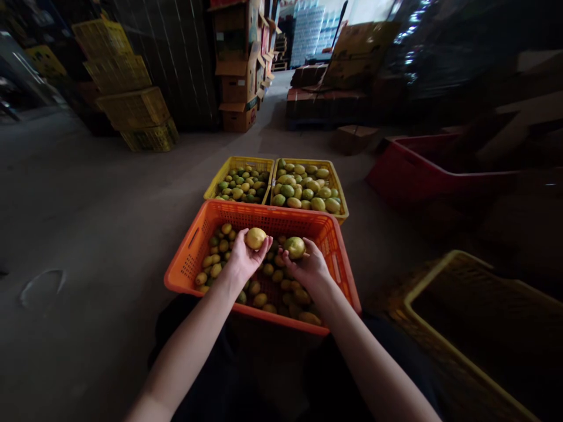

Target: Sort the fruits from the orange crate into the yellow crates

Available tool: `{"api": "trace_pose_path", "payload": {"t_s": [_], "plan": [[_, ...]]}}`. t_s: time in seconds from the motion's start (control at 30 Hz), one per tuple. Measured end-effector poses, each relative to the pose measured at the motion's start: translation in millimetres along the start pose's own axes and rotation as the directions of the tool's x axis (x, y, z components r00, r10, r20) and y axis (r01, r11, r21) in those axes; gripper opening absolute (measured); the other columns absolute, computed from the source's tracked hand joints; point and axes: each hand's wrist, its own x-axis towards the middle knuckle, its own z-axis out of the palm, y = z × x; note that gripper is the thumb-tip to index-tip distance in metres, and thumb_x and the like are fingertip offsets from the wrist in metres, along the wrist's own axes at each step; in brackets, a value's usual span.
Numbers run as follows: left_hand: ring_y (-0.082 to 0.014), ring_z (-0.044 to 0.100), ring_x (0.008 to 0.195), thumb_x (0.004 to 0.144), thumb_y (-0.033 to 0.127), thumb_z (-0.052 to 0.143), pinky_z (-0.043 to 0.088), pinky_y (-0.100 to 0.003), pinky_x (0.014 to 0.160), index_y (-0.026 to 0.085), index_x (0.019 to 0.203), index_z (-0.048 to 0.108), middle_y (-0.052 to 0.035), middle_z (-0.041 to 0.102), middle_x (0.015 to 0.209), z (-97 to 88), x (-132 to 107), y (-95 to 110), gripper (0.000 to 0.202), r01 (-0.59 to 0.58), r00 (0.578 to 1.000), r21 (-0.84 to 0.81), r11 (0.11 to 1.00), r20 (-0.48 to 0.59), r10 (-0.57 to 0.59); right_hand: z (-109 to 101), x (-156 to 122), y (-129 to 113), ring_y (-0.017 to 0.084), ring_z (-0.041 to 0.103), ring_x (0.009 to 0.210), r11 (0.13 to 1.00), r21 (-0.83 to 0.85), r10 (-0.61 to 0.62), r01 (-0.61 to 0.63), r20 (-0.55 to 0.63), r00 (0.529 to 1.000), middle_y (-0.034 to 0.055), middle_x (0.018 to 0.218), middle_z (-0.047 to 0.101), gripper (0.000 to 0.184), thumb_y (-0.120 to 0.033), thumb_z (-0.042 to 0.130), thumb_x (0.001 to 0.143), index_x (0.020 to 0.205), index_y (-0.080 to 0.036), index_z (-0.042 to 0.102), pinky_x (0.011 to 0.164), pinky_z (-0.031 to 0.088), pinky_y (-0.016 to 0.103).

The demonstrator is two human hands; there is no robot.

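Observation:
My left hand (245,258) holds a yellow lemon (255,238), its fingers curled under the fruit. A greener lemon (294,247) is in my right hand (310,266), gripped between thumb and fingers. Both hands are above the orange crate (182,272), which has many yellow and green lemons in its bottom. My forearms and hands hide part of that fruit. Directly behind the orange crate stand two yellow crates side by side. The left yellow crate (215,179) contains smaller, mixed green and yellow fruit; larger-looking lemons fill the right yellow crate (339,186).
A yellow crate (433,275) sits close by on my right, with a red bin (404,170) beyond it. Stacked yellow crates (132,108) stand at the back left. Cardboard boxes (237,88) and a loaded pallet (328,105) are farther back on the concrete floor.

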Motion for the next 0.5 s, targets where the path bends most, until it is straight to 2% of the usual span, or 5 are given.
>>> {"api": "trace_pose_path", "payload": {"t_s": [0.13, 0.23, 0.3, 0.4, 0.5], "plan": [[-0.0180, 0.063, 0.077, 0.088, 0.038, 0.047, 0.055, -0.018, 0.050, 0.010, 0.087, 0.056, -0.0121, 0.059, 0.083, 1.3, 0.6, -1.8, 0.029, -0.009, 1.000, 0.026, 1.000, -0.008, 0.009, 3.0, -1.9, -1.2, 0.015, 0.060, 0.057, 1.000, 0.005, -0.006, 0.006, 0.014, 1.000, 0.0070, 0.064, 0.064, 0.020, -0.035, 0.047, 0.084, 0.079, -0.018, 0.056, 0.042, 0.050, 0.021], [-0.0155, 0.062, 0.074, 0.085, 0.037, 0.054, 0.056, -0.020, 0.055, 0.013, 0.083, 0.055, -0.0073, 0.059, 0.079, 2.7, 2.9, -0.9, 0.024, -0.124, 0.992, 0.063, 0.990, 0.030, 0.122, 5.1, -5.8, -4.2, 0.014, 0.061, 0.058, 0.996, 0.009, -0.093, 0.093, 0.103, 0.990, 0.0034, 0.067, 0.068, 0.008, -0.027, 0.058, 0.078, 0.079, -0.019, 0.059, 0.044, 0.050, 0.020], [-0.0141, 0.062, 0.071, 0.083, 0.034, 0.058, 0.057, -0.025, 0.060, 0.016, 0.081, 0.055, -0.0032, 0.059, 0.076, 2.7, 4.0, 0.1, 0.019, -0.216, 0.974, 0.057, 0.975, 0.080, 0.211, 5.9, -8.0, -6.3, 0.014, 0.063, 0.062, 0.986, 0.006, -0.166, 0.168, 0.179, 0.970, 0.0002, 0.069, 0.069, 0.007, -0.023, 0.064, 0.074, 0.080, -0.021, 0.061, 0.049, 0.051, 0.022], [-0.0165, 0.063, 0.072, 0.084, 0.039, 0.055, 0.057, -0.031, 0.063, 0.018, 0.084, 0.058, -0.0020, 0.062, 0.076, 1.7, 2.1, 0.7, 0.021, -0.244, 0.956, 0.045, 0.969, 0.178, 0.233, 6.1, -9.2, -7.7, 0.015, 0.063, 0.061, 0.965, -0.041, -0.240, 0.259, 0.265, 0.934, -0.0018, 0.070, 0.069, 0.018, -0.034, 0.067, 0.072, 0.084, -0.021, 0.065, 0.051, 0.051, 0.026], [-0.0195, 0.065, 0.075, 0.087, 0.042, 0.044, 0.055, -0.030, 0.059, 0.019, 0.091, 0.062, -0.0044, 0.065, 0.081, 0.2, -2.7, -0.6, 0.030, -0.231, 0.942, 0.117, 0.966, 0.277, 0.192, 5.3, -8.2, -5.7, 0.015, 0.061, 0.058, 0.932, -0.125, -0.284, 0.340, 0.328, 0.901, -0.0003, 0.069, 0.069, 0.031, -0.049, 0.063, 0.072, 0.081, -0.019, 0.068, 0.048, 0.048, 0.026]]}}
